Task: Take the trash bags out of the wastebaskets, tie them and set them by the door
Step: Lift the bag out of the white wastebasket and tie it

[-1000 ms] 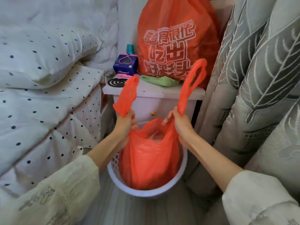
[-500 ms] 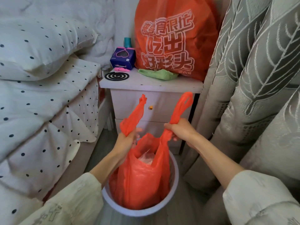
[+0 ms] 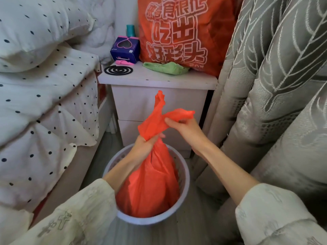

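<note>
Orange trash bag point(image 3: 150, 184) sits in the white wastebasket point(image 3: 184, 175) on the floor in front of a white nightstand point(image 3: 159, 101), its lower body still inside the basket and its neck gathered above the rim. The left hand point(image 3: 143, 147) grips that gathered neck, fingers wrapped tight around the plastic. The right hand point(image 3: 184, 126) is just above and to the right, its fingers pinching one of the bag's handles, which crosses the other handle in an X in front of the nightstand's drawers. On the nightstand stand a large printed orange bag point(image 3: 182, 32), a green cloth point(image 3: 166, 68), a black mosquito coil point(image 3: 118, 70) and a purple box point(image 3: 125, 50). A bed with polka-dot bedding point(image 3: 44, 96) lies to the left, and grey patterned curtains point(image 3: 276, 85) hang to the right.
</note>
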A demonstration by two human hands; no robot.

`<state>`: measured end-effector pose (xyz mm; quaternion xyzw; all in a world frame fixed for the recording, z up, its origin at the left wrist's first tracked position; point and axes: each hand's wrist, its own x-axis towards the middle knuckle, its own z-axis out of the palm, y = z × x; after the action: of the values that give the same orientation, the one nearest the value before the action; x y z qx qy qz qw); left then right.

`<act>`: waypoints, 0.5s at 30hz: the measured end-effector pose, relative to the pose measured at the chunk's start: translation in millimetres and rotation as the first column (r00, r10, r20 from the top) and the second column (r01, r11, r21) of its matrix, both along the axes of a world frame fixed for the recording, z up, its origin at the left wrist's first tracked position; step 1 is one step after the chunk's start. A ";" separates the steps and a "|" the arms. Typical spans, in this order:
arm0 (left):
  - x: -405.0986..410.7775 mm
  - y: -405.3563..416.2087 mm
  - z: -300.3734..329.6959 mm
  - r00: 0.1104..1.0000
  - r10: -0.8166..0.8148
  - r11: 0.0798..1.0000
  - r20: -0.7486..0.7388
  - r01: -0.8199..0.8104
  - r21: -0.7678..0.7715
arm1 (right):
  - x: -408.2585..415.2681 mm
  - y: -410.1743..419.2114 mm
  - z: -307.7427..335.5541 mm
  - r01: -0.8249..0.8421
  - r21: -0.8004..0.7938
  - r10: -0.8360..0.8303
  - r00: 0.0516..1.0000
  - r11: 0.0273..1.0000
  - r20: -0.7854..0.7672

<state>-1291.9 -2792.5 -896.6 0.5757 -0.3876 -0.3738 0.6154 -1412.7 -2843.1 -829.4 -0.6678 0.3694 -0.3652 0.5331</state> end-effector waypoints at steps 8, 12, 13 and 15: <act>12.6 4.1 -1.6 0.984 0.023 0.999 -0.177 -0.029 -0.031 | -36.6 11.2 -116.5 -0.010 0.023 0.025 0.580 1.000 -0.815; 13.4 10.5 2.9 0.966 0.018 0.999 -0.259 -0.029 -0.038 | -26.7 28.8 -142.2 0.182 0.028 -0.116 0.730 0.983 -0.674; 14.6 12.2 4.3 0.962 0.022 0.999 -0.273 -0.032 -0.031 | -24.6 31.1 -145.4 0.225 -0.015 -0.181 0.740 0.974 -0.647; 18.0 13.9 8.0 0.953 0.032 0.999 -0.303 -0.041 -0.021 | -22.1 34.7 -148.6 0.269 -0.117 -0.280 0.721 0.956 -0.633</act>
<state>-1273.9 -2778.5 -888.6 0.5106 -0.2832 -0.4408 0.6818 -1434.8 -2808.4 -978.0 -0.6944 0.6211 -0.1920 0.3084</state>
